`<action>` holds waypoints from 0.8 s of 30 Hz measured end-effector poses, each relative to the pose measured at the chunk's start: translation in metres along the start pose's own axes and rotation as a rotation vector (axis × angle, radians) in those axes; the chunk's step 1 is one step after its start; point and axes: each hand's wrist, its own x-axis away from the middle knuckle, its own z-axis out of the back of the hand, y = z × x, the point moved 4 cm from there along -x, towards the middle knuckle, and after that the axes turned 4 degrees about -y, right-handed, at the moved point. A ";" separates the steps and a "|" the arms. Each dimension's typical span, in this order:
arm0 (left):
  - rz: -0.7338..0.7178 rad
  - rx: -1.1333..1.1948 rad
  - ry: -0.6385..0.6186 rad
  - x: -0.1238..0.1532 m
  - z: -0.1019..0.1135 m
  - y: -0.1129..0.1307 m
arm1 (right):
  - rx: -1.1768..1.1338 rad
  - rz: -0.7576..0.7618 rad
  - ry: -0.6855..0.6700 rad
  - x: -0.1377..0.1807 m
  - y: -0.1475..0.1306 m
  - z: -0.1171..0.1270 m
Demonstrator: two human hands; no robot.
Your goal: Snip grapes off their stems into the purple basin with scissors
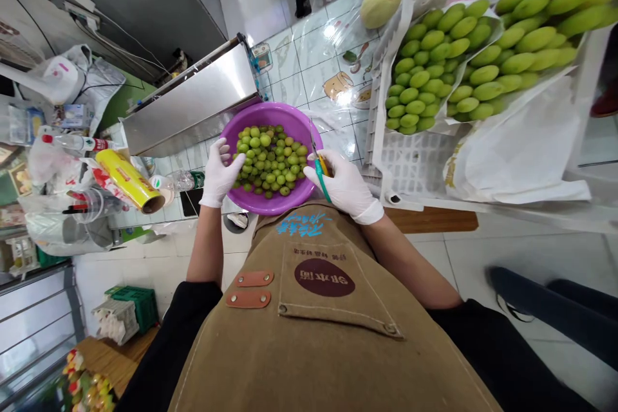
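Note:
A purple bowl [282, 117] full of small green round fruits [270, 158] sits on the tiled table right in front of me. My left hand [219, 172], in a white glove, rests on the bowl's left rim, fingers spread and reaching in among the fruits. My right hand [344, 185], also gloved, is at the bowl's right rim and is closed around a small green-handled knife [319, 174] whose blade points up over the fruits. A brown apron covers my front.
A white crate [410, 161] to the right holds bags of green mangoes [483, 58]. A steel box [193, 103] stands behind the bowl on the left. A yellow film roll [129, 180], bottles and bags clutter the left. Another person's legs [550, 309] are at lower right.

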 end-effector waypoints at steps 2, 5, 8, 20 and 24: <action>0.045 -0.125 -0.159 -0.011 -0.018 0.000 | -0.011 0.007 -0.022 -0.002 0.000 -0.002; 0.078 -0.218 -0.278 -0.024 -0.037 0.002 | -0.028 0.015 -0.034 -0.003 0.000 -0.002; 0.094 -0.202 -0.261 -0.031 -0.041 0.001 | -0.043 0.006 -0.029 -0.002 0.002 0.000; 0.133 0.374 -0.419 -0.047 -0.022 -0.010 | -0.071 -0.017 -0.020 0.005 0.002 -0.002; 0.123 0.548 -0.371 -0.034 -0.013 -0.013 | -0.201 -0.005 -0.151 0.016 -0.012 0.001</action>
